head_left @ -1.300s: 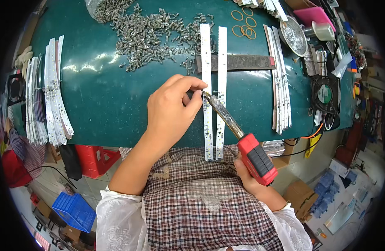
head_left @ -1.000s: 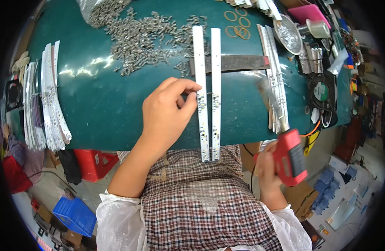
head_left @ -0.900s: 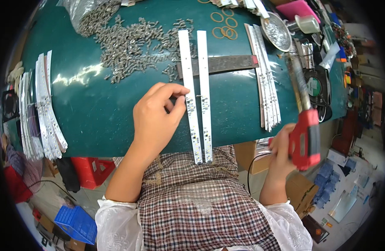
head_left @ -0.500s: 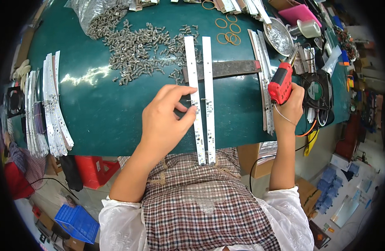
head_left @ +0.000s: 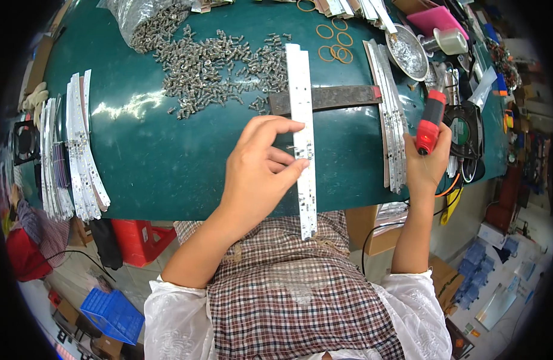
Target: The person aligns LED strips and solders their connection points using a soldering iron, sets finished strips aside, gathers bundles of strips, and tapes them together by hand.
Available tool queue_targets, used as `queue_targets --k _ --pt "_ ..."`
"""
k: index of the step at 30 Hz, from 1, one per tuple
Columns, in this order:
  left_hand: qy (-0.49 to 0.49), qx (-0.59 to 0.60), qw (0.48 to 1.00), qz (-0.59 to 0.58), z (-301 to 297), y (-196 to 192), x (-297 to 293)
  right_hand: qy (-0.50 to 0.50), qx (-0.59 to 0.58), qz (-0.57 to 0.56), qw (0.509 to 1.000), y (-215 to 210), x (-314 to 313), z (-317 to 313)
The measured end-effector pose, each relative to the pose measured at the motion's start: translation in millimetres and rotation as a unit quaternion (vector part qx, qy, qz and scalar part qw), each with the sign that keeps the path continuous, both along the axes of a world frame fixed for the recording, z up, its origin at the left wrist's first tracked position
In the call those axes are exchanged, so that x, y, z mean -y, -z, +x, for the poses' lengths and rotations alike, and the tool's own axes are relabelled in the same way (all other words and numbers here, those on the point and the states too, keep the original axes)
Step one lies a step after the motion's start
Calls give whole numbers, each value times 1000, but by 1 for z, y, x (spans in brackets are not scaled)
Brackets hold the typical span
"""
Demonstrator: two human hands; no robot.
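Lining up white strips (head_left: 300,96) seems the step | strips overlap across near edge of desk (head_left: 162,174) | left hand (head_left: 255,162): fingertips touching strips, cannot tell if grip is closed | right hand (head_left: 429,167): gripping soldering iron (head_left: 431,120) near right edge | next calls for squaring ends

Bright light leaves white glare on the glossy dark-green desk (head_left: 168,156); narrow white circuit strips (head_left: 306,180) look slightly smeared; fisheye distortion bends the black-rimmed edges.
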State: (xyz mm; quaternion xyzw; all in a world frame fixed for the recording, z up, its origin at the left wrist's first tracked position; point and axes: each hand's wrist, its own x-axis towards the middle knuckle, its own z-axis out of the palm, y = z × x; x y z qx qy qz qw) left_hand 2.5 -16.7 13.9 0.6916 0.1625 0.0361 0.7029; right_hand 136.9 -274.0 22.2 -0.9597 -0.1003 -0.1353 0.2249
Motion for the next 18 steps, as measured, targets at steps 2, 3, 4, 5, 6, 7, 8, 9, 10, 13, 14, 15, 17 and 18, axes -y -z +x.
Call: queue_targets --k 2,3,4,5,6,7,8,9,10,13,14,15,17,18 --pt "5 -16 1000 5 2 -1 6 2 22 53 998 0 7 -3" --pt "5 -16 1000 5 3 -1 8 -11 38 60 997 -2 12 -6" --pt "4 -27 999 29 4 0 10 -11 38 60 997 -6 13 -11" --pt "3 -39 998 53 5 0 11 -8 23 135 991 -10 12 -17" --pt "4 -39 998 53 5 1 12 -4 8 210 978 -14 12 -21" --pt "6 -46 995 88 5 1 12 0 39 225 974 -17 11 -23" --pt "8 -53 991 123 5 1 13 0 38 225 974 -20 13 -27" --pt "8 -54 991 123 5 2 13 11 35 237 971 -22 15 -32" --pt "10 -58 989 138 5 3 13 22 31 250 968 -24 17 -37" --pt "19 -65 983 172 4 4 14 57 28 267 962 -39 7 -52" --pt "26 -67 979 190 4 4 15 71 19 277 958 -43 6 -56" --pt "25 -67 979 191 4 5 16 68 25 250 966 -45 7 -59" --pt "12 -50 965 256 4 9 19 59 17 265 962 -50 8 -65" --pt "12 -50 965 257 5 8 20 52 11 279 959 -53 8 -68"
